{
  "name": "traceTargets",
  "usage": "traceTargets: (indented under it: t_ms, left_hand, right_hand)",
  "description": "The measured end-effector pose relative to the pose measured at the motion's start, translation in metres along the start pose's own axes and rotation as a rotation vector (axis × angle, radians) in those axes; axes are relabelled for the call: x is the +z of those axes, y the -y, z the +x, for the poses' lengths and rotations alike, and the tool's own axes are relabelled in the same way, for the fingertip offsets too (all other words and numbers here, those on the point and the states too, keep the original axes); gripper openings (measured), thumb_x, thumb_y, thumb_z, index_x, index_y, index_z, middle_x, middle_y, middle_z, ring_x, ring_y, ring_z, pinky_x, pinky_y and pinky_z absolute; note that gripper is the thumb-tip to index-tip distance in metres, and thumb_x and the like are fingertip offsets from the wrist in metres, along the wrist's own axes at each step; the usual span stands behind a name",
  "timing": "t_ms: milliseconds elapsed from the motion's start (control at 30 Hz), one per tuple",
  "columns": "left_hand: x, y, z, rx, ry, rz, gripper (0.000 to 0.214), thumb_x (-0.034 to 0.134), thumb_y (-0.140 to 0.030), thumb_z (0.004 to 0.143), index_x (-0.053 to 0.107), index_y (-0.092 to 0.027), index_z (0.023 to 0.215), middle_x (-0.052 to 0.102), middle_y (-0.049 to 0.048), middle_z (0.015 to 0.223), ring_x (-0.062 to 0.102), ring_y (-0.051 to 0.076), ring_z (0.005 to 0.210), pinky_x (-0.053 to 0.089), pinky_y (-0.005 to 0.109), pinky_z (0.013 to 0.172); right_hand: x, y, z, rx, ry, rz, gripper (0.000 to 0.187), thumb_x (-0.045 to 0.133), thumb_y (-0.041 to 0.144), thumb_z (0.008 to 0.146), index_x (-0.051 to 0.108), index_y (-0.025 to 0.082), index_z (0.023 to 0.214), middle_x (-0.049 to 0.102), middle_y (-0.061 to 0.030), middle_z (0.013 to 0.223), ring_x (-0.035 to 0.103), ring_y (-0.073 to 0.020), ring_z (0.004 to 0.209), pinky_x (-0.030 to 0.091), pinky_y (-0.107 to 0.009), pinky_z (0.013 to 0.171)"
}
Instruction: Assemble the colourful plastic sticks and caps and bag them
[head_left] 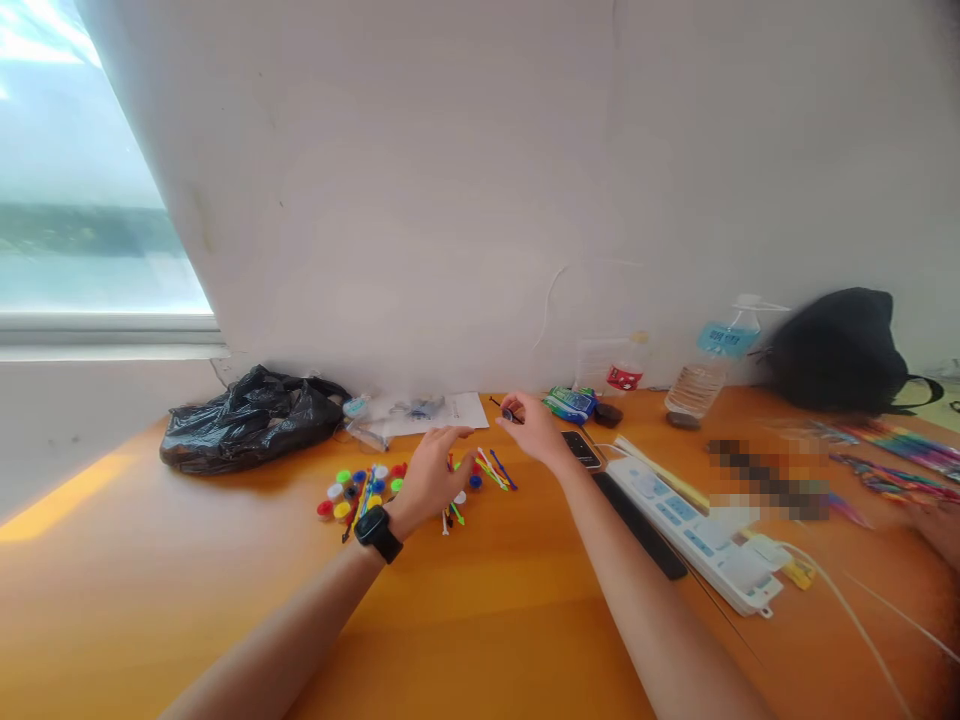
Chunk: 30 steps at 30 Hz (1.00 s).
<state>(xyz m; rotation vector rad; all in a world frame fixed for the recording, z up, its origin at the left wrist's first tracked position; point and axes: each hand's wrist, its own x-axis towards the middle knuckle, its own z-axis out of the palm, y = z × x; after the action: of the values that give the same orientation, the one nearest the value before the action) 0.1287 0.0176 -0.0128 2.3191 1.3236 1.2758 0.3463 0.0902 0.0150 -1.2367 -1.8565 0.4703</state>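
My left hand [435,470], with a black watch [377,533] on the wrist, hovers over a scatter of small coloured caps [352,492] and thin coloured sticks [491,470] on the orange table [225,580]; its fingers are stretched forward and slightly curled, holding nothing I can see. My right hand [534,425] is raised just behind the sticks, fingers pinched on a small dark piece with a thin black stick [508,412].
A black plastic bag [251,415] lies at the back left, white paper [442,410] and a clear bag behind the caps. A phone [582,448], white power strip [694,520], water bottle [709,370], black cloth [840,350] and coloured strips [892,450] lie right. Another person's hand [937,530] shows at the right edge.
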Motion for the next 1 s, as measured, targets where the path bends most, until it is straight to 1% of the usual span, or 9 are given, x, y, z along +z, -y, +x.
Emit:
traceTargets:
  t_ms: [67, 167, 333, 433, 533, 633, 767, 900, 1000]
  left_hand:
    - [-0.008, -0.005, 0.006, -0.017, -0.084, -0.075, 0.032, 0.062, -0.031, 0.099, 0.064, -0.023, 0.13, 0.073, 0.0086, 0.12, 0.069, 0.024, 0.106, 0.057, 0.038, 0.088]
    - [-0.023, -0.015, 0.014, 0.037, -0.119, -0.136, 0.042, 0.068, -0.033, 0.097, 0.06, -0.026, 0.138, 0.072, 0.0075, 0.124, 0.07, 0.021, 0.104, 0.058, 0.036, 0.091]
    - [-0.041, -0.026, 0.021, -0.005, -0.235, -0.16, 0.03, 0.073, -0.034, 0.094, 0.064, -0.022, 0.119, 0.075, 0.0065, 0.107, 0.072, 0.02, 0.094, 0.06, 0.036, 0.087]
    - [-0.051, -0.028, 0.023, 0.048, -0.19, -0.155, 0.026, 0.071, -0.03, 0.095, 0.065, -0.022, 0.119, 0.075, 0.0058, 0.106, 0.072, 0.019, 0.093, 0.06, 0.035, 0.087]
    - [-0.061, -0.031, 0.026, 0.125, -0.124, -0.144, 0.021, 0.067, -0.024, 0.096, 0.069, -0.024, 0.117, 0.076, 0.0037, 0.104, 0.071, 0.018, 0.092, 0.058, 0.033, 0.087]
    - [-0.069, -0.034, 0.026, 0.153, -0.085, -0.16, 0.014, 0.069, -0.022, 0.093, 0.069, -0.022, 0.107, 0.075, 0.0025, 0.099, 0.07, 0.017, 0.089, 0.058, 0.031, 0.085]
    - [-0.075, -0.035, 0.026, 0.17, -0.032, -0.181, 0.014, 0.072, -0.022, 0.09, 0.069, -0.021, 0.104, 0.075, 0.002, 0.094, 0.071, 0.016, 0.086, 0.058, 0.03, 0.083]
    - [-0.077, -0.036, 0.026, 0.239, 0.019, -0.128, 0.023, 0.068, -0.017, 0.092, 0.073, -0.024, 0.114, 0.075, 0.0019, 0.099, 0.071, 0.016, 0.088, 0.057, 0.029, 0.085]
    - [-0.078, -0.036, 0.026, 0.256, 0.016, -0.109, 0.02, 0.069, -0.02, 0.095, 0.075, -0.024, 0.114, 0.076, 0.0029, 0.101, 0.071, 0.017, 0.091, 0.056, 0.029, 0.085]
  right_hand:
    - [0.005, 0.024, -0.003, -0.011, -0.005, 0.182, 0.021, 0.068, 0.035, 0.086, 0.066, 0.018, 0.098, 0.07, -0.0048, 0.096, 0.066, -0.0194, 0.084, 0.052, -0.032, 0.079]
    - [0.015, 0.06, -0.011, 0.031, 0.042, 0.399, 0.029, 0.058, 0.044, 0.096, 0.069, 0.02, 0.107, 0.073, -0.0062, 0.104, 0.069, -0.02, 0.09, 0.054, -0.033, 0.083]
    - [0.023, 0.091, -0.021, -0.038, 0.072, 0.471, 0.028, 0.05, 0.032, 0.098, 0.073, 0.02, 0.11, 0.074, -0.0063, 0.11, 0.068, -0.02, 0.104, 0.052, -0.033, 0.094]
    - [0.019, 0.095, -0.022, -0.028, 0.082, 0.551, 0.022, 0.058, 0.032, 0.095, 0.07, 0.021, 0.11, 0.073, -0.0064, 0.111, 0.069, -0.0203, 0.105, 0.054, -0.034, 0.094]
    - [0.012, 0.094, -0.021, 0.093, 0.111, 0.713, 0.035, 0.071, 0.031, 0.088, 0.063, 0.024, 0.121, 0.072, -0.004, 0.108, 0.071, -0.0192, 0.098, 0.057, -0.035, 0.09]
    - [0.005, 0.091, -0.02, 0.18, 0.219, 0.802, 0.039, 0.077, 0.03, 0.083, 0.066, 0.022, 0.12, 0.074, -0.0055, 0.109, 0.071, -0.0196, 0.099, 0.057, -0.035, 0.091]
    - [-0.001, 0.087, -0.019, 0.159, 0.337, 0.799, 0.028, 0.078, 0.03, 0.082, 0.074, 0.019, 0.108, 0.075, -0.0071, 0.109, 0.07, -0.0191, 0.097, 0.056, -0.031, 0.084]
    - [-0.006, 0.087, -0.021, 0.137, 0.405, 0.824, 0.025, 0.078, 0.029, 0.082, 0.073, 0.019, 0.104, 0.075, -0.0056, 0.106, 0.069, -0.016, 0.089, 0.055, -0.029, 0.079]
    - [-0.01, 0.091, -0.023, 0.111, 0.455, 0.845, 0.025, 0.079, 0.028, 0.081, 0.07, 0.019, 0.103, 0.075, -0.0051, 0.105, 0.068, -0.0151, 0.087, 0.054, -0.028, 0.079]
